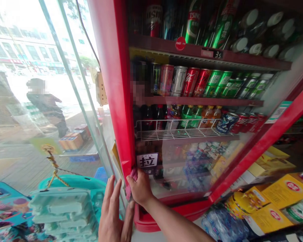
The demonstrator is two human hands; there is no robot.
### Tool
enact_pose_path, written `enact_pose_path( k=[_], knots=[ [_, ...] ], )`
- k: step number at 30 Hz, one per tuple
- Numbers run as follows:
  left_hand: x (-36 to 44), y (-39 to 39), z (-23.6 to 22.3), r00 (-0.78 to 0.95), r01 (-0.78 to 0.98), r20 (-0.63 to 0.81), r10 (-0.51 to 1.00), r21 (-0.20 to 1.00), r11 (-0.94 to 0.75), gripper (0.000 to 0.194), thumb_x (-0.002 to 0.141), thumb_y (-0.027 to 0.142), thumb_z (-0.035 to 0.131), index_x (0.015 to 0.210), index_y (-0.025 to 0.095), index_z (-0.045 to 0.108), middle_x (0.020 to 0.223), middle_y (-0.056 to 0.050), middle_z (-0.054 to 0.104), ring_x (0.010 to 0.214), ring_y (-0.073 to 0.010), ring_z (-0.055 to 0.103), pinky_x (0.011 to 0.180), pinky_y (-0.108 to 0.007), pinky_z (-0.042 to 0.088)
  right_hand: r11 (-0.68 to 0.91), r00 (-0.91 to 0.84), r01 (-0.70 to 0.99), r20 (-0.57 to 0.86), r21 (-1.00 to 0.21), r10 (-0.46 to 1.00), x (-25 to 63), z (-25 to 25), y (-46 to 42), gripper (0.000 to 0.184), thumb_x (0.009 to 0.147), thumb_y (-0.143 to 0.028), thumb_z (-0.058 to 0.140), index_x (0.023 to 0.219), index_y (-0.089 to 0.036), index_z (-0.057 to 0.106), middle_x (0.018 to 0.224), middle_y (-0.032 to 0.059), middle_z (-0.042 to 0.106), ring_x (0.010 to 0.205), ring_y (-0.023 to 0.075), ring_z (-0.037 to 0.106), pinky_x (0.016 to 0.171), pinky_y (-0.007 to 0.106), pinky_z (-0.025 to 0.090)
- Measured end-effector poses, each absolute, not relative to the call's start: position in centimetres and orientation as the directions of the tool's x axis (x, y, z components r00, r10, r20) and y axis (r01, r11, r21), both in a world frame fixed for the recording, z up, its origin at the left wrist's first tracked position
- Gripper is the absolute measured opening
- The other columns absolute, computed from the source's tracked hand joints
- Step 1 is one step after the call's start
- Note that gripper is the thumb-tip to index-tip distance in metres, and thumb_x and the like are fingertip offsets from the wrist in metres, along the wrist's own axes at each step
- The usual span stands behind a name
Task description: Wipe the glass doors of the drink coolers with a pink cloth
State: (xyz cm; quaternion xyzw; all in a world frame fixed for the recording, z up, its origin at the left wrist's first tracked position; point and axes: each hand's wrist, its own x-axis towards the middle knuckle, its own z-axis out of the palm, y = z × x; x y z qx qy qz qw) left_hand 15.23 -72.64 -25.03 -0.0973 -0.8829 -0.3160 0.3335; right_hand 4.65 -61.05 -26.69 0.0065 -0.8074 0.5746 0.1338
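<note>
A red-framed drinks fridge (121, 134) with a glass door fills the middle of the view. My right hand (141, 188) presses a crumpled pink cloth (131, 181) against the left edge of the door frame, with its fingers closed round it. Just above it, on the glass, is a white and black pull sign (147, 161). My left hand (113, 211) is raised in front, lower left of the right one, its fingers stretched and holding nothing. Cans (192, 82) and bottles (207, 114) show on shelves behind the glass.
Stacked pale green egg cartons (63, 208) stand at lower left, beside a turquoise tub (68, 179). Yellow boxes (280, 198) and wrapped water bottles (224, 223) lie at lower right. Left, a glass pane (73, 67) faces the street, where a person (46, 104) stands.
</note>
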Motion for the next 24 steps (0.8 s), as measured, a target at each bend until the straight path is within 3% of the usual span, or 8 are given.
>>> enact_pose_path(
  k=[5, 16, 24],
  knots=[
    [16.7, -72.9, -25.4, -0.776, 0.372, 0.63, -0.03, 0.496, 0.785, 0.081, 0.105, 0.037, 0.065, 0.178, 0.039, 0.03, 0.189, -0.008, 0.029, 0.17, -0.0339, 0.041, 0.13, -0.053, 0.053, 0.342, -0.962, -0.173, 0.232, -0.924, 0.142, 4.8, -26.8, -61.1, 0.004, 0.09, -0.023, 0.074, 0.09, -0.022, 0.07, 0.089, 0.0053, 0.079, 0.085, 0.0231, 0.073, 0.082, 0.032, 0.05],
    [17.7, -72.3, -24.2, -0.773, 0.315, 0.625, -0.112, 0.532, 0.786, 0.078, 0.107, 0.035, 0.06, 0.179, 0.037, 0.028, 0.187, -0.011, 0.034, 0.171, -0.035, 0.039, 0.136, -0.058, 0.044, 0.315, -0.963, -0.195, 0.243, -0.929, 0.119, 5.4, -26.4, -60.9, 0.005, 0.092, -0.022, 0.072, 0.089, -0.021, 0.068, 0.088, 0.005, 0.077, 0.084, 0.0212, 0.071, 0.082, 0.031, 0.049],
    [19.4, -71.2, -24.5, -0.747, 0.351, 0.66, -0.081, 0.495, 0.795, 0.084, 0.105, 0.032, 0.062, 0.18, 0.036, 0.025, 0.187, -0.012, 0.033, 0.173, -0.0378, 0.034, 0.138, -0.064, 0.039, 0.265, -0.985, -0.139, 0.16, -0.954, 0.058, 13.2, -26.6, -59.9, 0.008, 0.087, -0.021, 0.073, 0.094, -0.023, 0.07, 0.092, 0.0026, 0.076, 0.085, 0.0208, 0.071, 0.08, 0.029, 0.051]
  ],
)
